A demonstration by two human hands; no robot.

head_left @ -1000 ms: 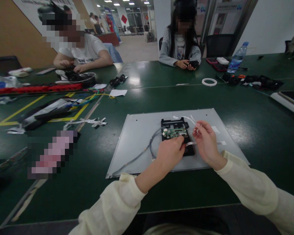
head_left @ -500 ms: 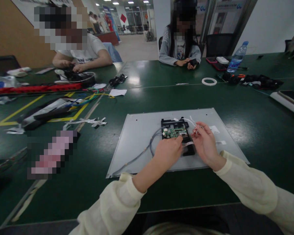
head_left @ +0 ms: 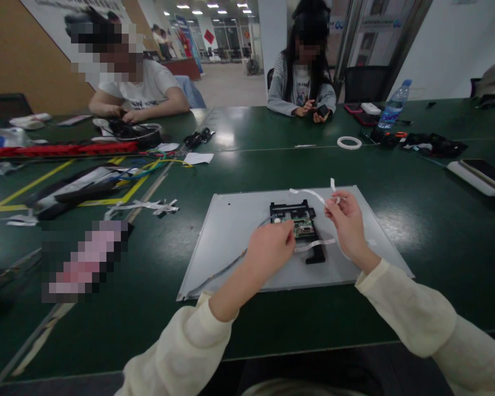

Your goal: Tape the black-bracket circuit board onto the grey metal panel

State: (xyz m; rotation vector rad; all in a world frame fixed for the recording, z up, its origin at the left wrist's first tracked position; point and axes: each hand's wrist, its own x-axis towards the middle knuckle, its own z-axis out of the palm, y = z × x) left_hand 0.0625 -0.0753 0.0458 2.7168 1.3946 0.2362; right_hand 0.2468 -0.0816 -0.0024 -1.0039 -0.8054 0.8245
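A grey metal panel (head_left: pixel 231 231) lies flat on the green table. On it sits a black bracket (head_left: pixel 291 210) with a small green circuit board (head_left: pixel 303 226). My left hand (head_left: pixel 270 247) is closed, its fingers pinched at the board's left edge over a grey cable (head_left: pixel 226 267). My right hand (head_left: pixel 346 223) is closed on a thin white ribbon strip (head_left: pixel 311 193), held raised just right of the board. Another white strip (head_left: pixel 313 245) lies by the bracket's lower end.
Two people sit across the table, each with hands on small items. A tape roll (head_left: pixel 348 143), a water bottle (head_left: pixel 393 105), black parts (head_left: pixel 431 144) and a flat device (head_left: pixel 478 175) lie at the right. Coloured wires (head_left: pixel 148 165), red bars (head_left: pixel 61 148) and paper scraps (head_left: pixel 148 206) lie at the left.
My right hand has lifted up and away from the board with the white strip. My left hand has shifted left, off the board's lower part.
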